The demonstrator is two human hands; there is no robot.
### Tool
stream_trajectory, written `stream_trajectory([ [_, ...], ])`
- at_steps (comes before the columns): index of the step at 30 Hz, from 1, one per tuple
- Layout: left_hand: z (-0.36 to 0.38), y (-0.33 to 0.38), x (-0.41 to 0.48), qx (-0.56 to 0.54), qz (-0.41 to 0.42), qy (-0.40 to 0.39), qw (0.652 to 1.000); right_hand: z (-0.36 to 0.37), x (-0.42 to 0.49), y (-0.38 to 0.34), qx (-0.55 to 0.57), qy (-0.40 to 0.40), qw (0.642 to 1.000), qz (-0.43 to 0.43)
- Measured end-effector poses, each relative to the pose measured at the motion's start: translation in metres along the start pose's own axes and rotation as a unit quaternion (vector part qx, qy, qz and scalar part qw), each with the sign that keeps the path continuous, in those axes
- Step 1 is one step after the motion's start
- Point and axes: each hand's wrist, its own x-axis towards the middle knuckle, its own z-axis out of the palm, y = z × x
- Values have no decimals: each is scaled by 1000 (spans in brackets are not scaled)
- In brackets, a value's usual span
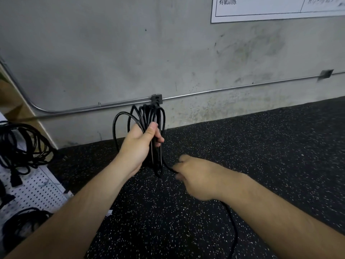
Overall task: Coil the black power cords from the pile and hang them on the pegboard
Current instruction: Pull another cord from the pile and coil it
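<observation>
My left hand (139, 144) grips a bundle of black power cord loops (147, 114) that stands upright in front of the wall. Close to its right and lower, my right hand (194, 176) pinches the loose run of the same cord, its fingers blurred. From that hand the cord's tail (234, 228) trails down across the floor toward me. At the left edge leans a white pegboard (35, 189), where coiled black cords (20, 144) hang; another coil (22, 223) sits lower on it.
A grey concrete wall (168, 53) rises ahead, with a metal conduit (205, 92) and a junction box (156, 98) running along its base. The floor is black speckled rubber (261, 146). A white printed sheet (270, 8) hangs on the wall at the top right.
</observation>
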Motion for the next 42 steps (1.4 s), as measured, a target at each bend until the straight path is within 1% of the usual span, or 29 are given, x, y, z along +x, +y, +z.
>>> stream_trajectory([
  [2, 7, -2, -6, 45, -3, -27, 999, -11, -3, -4, -10, 62, 998, -30],
  [4, 14, -3, -12, 79, -12, -37, 996, -23, -7, -8, 22, 138, 989, -38],
  [6, 20, -3, -17, 93, -17, -33, 995, -31, -8, -10, 73, 190, 979, -8],
  [7, 23, -2, -19, 65, -28, -40, 997, -33, -8, -11, 79, 204, 975, 27],
  [9, 27, 2, -23, -34, -73, -68, 994, -36, -8, -12, 70, 234, 965, 96],
  [11, 28, 7, -27, -83, -107, -104, 985, -39, -9, -9, 55, 254, 954, 149],
  [13, 26, 9, -28, -116, -136, -127, 976, -40, -9, -5, 52, 254, 951, 169],
  [15, 25, 10, -27, -155, -158, -132, 966, -41, -8, -4, 44, 262, 951, 159],
  [17, 24, 9, -24, -164, -164, -125, 965, -41, -8, 0, 62, 270, 951, 140],
  [19, 21, 9, -22, -156, -155, -124, 968, -41, -11, 6, 139, 253, 952, 107],
  [21, 18, 8, -19, -163, -148, -127, 967, -41, -15, 15, 236, 217, 946, 56],
  [23, 15, 9, -17, -174, -144, -125, 966, -43, -18, 22, 328, 196, 924, 13],
  [24, 14, 9, -16, -176, -141, -124, 966, -44, -20, 24, 348, 197, 917, 3],
  [25, 14, 9, -16, -173, -136, -127, 967, -45, -21, 24, 345, 200, 917, -4],
  [28, 16, 7, -19, -152, -123, -155, 968, -43, -21, 12, 293, 199, 935, -32],
  [30, 18, 6, -21, -143, -112, -178, 967, -37, -17, 7, 256, 224, 940, -35],
  [34, 15, 8, -22, -137, -104, -224, 959, -33, -12, 12, 200, 295, 934, 10],
  [37, 13, 8, -22, -120, -94, -243, 958, -33, -15, 20, 178, 318, 931, 1],
  [39, 13, 8, -22, -125, -90, -259, 953, -33, -16, 26, 183, 312, 932, -12],
  [42, 6, 11, -16, -199, -104, -260, 939, -28, -17, 48, 240, 251, 938, 6],
])
